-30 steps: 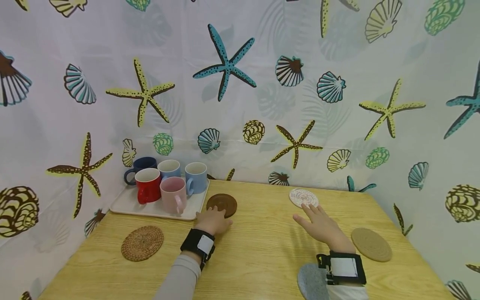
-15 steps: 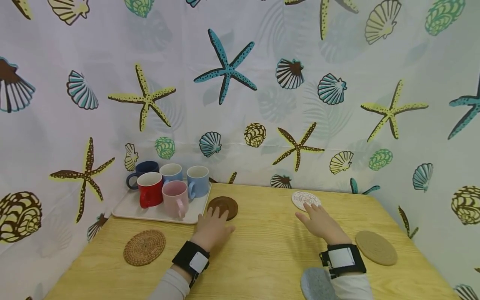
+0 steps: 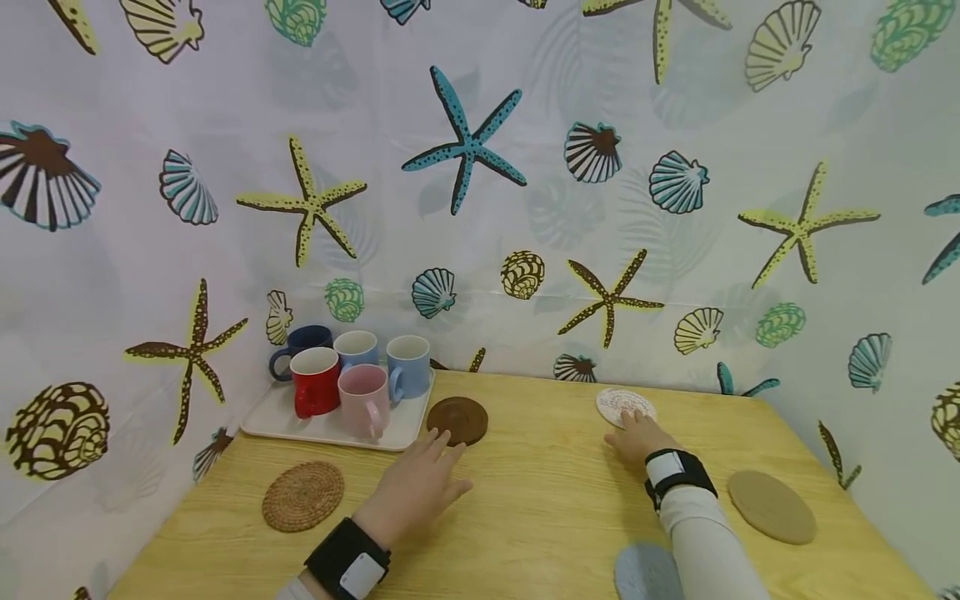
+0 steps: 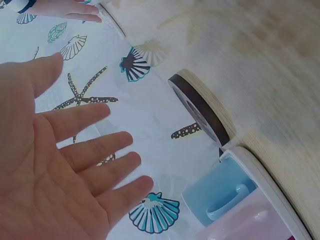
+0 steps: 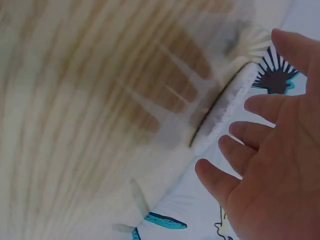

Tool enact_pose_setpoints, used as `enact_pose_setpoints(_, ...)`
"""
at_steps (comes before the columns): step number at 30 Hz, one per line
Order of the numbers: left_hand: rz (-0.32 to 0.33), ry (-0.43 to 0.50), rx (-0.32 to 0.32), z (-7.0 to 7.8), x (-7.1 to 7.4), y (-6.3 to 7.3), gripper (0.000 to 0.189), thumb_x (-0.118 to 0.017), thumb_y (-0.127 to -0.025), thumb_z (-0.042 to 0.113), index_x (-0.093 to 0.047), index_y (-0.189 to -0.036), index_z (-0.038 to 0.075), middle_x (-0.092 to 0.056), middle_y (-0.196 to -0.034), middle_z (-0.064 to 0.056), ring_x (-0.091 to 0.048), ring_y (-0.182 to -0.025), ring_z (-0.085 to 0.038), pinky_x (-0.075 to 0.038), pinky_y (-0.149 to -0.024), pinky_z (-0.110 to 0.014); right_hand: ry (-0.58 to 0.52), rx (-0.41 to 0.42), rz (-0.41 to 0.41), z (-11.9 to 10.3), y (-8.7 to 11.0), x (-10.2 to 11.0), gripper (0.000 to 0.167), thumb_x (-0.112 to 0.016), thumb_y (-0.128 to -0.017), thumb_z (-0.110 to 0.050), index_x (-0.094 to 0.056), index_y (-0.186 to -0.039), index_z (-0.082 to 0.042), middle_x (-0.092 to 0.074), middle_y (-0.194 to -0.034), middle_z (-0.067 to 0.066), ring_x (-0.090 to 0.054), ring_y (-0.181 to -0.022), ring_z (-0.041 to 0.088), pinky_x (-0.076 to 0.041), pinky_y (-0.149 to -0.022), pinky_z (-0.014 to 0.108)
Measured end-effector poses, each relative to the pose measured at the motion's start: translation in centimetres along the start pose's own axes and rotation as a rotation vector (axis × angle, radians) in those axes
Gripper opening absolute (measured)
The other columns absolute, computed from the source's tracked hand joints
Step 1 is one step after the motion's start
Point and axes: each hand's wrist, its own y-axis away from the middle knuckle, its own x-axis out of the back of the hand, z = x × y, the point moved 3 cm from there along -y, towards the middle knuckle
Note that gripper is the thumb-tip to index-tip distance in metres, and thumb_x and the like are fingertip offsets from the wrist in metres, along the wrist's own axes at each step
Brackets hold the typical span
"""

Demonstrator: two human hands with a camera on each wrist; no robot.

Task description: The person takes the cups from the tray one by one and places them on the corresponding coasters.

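My left hand point(image 3: 412, 487) hovers over the table just in front of a round dark brown coaster point(image 3: 467, 415). Its fingers are spread and hold nothing; the left wrist view shows the bare palm apart from the coaster point(image 4: 200, 107). At the right, my right hand point(image 3: 639, 440) reaches to a round white patterned coaster point(image 3: 613, 402), fingertips at its near edge. In the right wrist view the fingers of this hand point(image 5: 270, 145) are spread beside the white coaster point(image 5: 225, 110), with nothing gripped. Whether they touch it I cannot tell.
A white tray point(image 3: 281, 421) at the back left holds a red mug point(image 3: 318, 382), a pink mug point(image 3: 360, 392), a dark blue mug and light blue ones. A woven coaster point(image 3: 303, 496), a grey one point(image 3: 643, 575) and a tan one point(image 3: 772, 506) lie on the table point(image 3: 525, 517). A patterned curtain stands behind.
My left hand has drawn back from the brown coaster, its fingers spreading. My right hand has reached forward to the white coaster. The head view has shifted slightly. Mugs and coasters stay in place.
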Motion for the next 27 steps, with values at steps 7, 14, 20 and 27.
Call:
enact_pose_setpoints(7,-0.01,-0.013,-0.055,0.1,-0.3,1.0,0.059,-0.052,-0.096,0.052,-0.053,-0.139,0.011,-0.046,-0.148,-0.017,-0.038,-0.142,-0.037,-0.034,-0.114,-0.053,-0.084,-0.037,-0.108,-1.4,1.3,0.0,0.074,-0.049,-0.098,-0.043,-0.029,-0.148,0.008,-0.023,-0.151,0.038,-0.026,-0.139,0.055,-0.028,-0.112,0.062)
enact_pose_setpoints(14,0.002,-0.014,-0.047,-0.4,0.0,1.2,0.06,-0.05,-0.097,0.052,-0.052,-0.14,0.01,-0.045,-0.148,-0.02,-0.037,-0.142,-0.039,-0.032,-0.114,-0.054,-0.026,0.034,-0.142,-5.1,1.9,0.1,0.071,-0.052,-0.097,-0.043,-0.034,-0.147,0.004,-0.029,-0.151,0.035,-0.033,-0.138,0.051,-0.032,-0.111,0.059)
enact_pose_setpoints(20,0.005,0.01,-0.023,-0.8,0.3,1.5,0.06,-0.05,-0.097,0.052,-0.052,-0.14,0.01,-0.045,-0.148,-0.021,-0.038,-0.141,-0.038,-0.031,-0.115,-0.054,-0.009,0.052,-0.146,-7.9,2.7,-0.3,0.071,-0.055,-0.096,-0.044,-0.035,-0.149,-0.001,-0.029,-0.154,0.03,-0.035,-0.139,0.047,-0.033,-0.112,0.058)
enact_pose_setpoints(27,-0.023,0.038,-0.003,-0.7,0.3,2.2,0.058,-0.049,-0.098,0.05,-0.052,-0.14,0.01,-0.045,-0.148,-0.02,-0.036,-0.142,-0.038,-0.03,-0.116,-0.054,0.023,0.096,-0.126,-11.0,3.7,-1.2,0.073,-0.059,-0.093,-0.045,-0.037,-0.149,-0.004,-0.032,-0.154,0.027,-0.038,-0.139,0.044,-0.036,-0.111,0.056)
